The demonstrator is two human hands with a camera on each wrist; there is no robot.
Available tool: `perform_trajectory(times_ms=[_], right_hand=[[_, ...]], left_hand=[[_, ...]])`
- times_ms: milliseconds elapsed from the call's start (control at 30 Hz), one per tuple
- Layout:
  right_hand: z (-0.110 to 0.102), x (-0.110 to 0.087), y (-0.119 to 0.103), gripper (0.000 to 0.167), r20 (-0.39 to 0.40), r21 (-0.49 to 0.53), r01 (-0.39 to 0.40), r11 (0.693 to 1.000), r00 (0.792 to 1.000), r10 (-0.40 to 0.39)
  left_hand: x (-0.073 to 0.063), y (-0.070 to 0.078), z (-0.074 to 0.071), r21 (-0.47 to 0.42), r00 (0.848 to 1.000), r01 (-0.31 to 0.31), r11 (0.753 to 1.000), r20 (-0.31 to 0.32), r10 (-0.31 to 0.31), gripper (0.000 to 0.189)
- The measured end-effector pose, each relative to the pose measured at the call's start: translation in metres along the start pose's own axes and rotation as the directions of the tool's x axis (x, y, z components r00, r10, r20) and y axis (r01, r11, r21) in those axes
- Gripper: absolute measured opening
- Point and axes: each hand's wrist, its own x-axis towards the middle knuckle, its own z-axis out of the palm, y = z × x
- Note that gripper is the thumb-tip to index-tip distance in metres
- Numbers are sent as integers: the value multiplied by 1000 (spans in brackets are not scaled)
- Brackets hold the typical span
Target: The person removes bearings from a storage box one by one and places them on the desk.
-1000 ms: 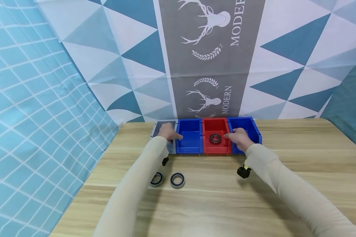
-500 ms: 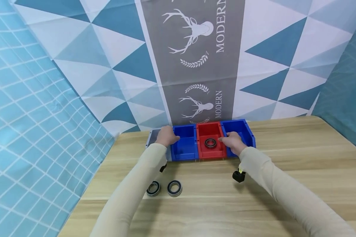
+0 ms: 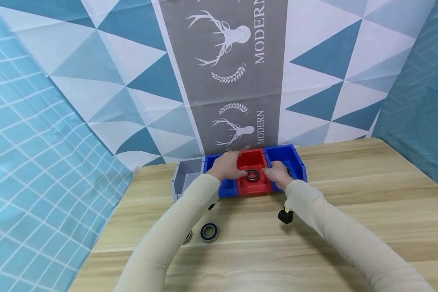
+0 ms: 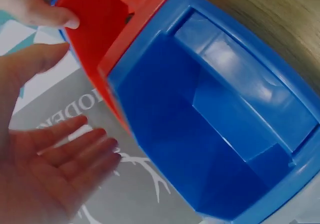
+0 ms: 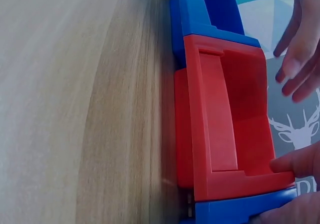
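My left hand (image 3: pixel 228 165) reaches over the left blue bin (image 3: pixel 229 187), its thumb toward the red bin. In the left wrist view this left hand (image 4: pixel 60 169) has extended fingers and holds nothing. My right hand (image 3: pixel 277 173) is at the wall between the red bin (image 3: pixel 253 189) and the right blue bin (image 3: pixel 282 153). In the right wrist view the right hand (image 5: pixel 300 184) pinches that wall, a finger on the red side and another digit on the blue. A ball bearing (image 3: pixel 252 175) lies in the red bin. Another bearing (image 3: pixel 288 171) shows partly behind the right hand.
The grey bin (image 3: pixel 187 172) ends the row at left. In front of the row, a bearing (image 3: pixel 209 232) lies on the wooden table (image 3: pixel 263 259); another bearing (image 3: pixel 187 237) is partly hidden by the left sleeve. A patterned cloth (image 3: pixel 237 81) hangs behind the bins.
My left hand has left the wall between the grey and left blue bins and moved right toward the red bin. The right hand stays at its wall. The head view has shifted.
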Motion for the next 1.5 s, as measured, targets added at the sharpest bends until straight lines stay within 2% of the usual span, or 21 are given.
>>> perform_trajectory(times_ms=[100, 233, 400, 500, 600, 700, 867, 1067, 1233, 1500], right_hand=[[0, 0, -1, 62, -11, -8, -9, 1000, 1000, 9], [-2, 1, -1, 63, -13, -12, -25, 1000, 1000, 25], [-2, 0, -2, 62, -6, 1, -20, 1000, 1000, 20], [0, 0, -1, 61, 3, -3, -17, 1000, 1000, 17], [3, -1, 1, 61, 13, -18, -22, 1000, 1000, 22], [5, -2, 2, 61, 23, -23, -18, 1000, 1000, 19], [8, -4, 2, 60, 18, -4, -17, 1000, 1000, 17], [7, -4, 1, 60, -2, 2, -31, 1000, 1000, 31], [5, -3, 1, 53, -10, 2, -24, 1000, 1000, 24], [6, -3, 1, 55, -23, 12, 0, 1000, 1000, 0]], left_hand=[[4, 6, 3, 58, 999, -37, 998, 37, 35, 67], [11, 13, 8, 163, 989, -124, 979, 99, 109, 65], [21, 21, 13, 166, 970, -213, 963, 151, 188, 57], [24, 24, 16, 157, 961, -231, 960, 189, 200, 49], [26, 26, 19, 185, 958, -228, 956, 215, 187, 41], [30, 26, 19, 215, 963, -198, 956, 225, 149, 35], [40, 26, 17, 208, 968, -137, 968, 234, 87, 39], [48, 28, 23, 174, 969, -128, 976, 233, 86, 37], [50, 28, 27, 172, 969, -124, 977, 232, 82, 32], [53, 28, 34, 172, 971, -125, 977, 222, 85, 40]])
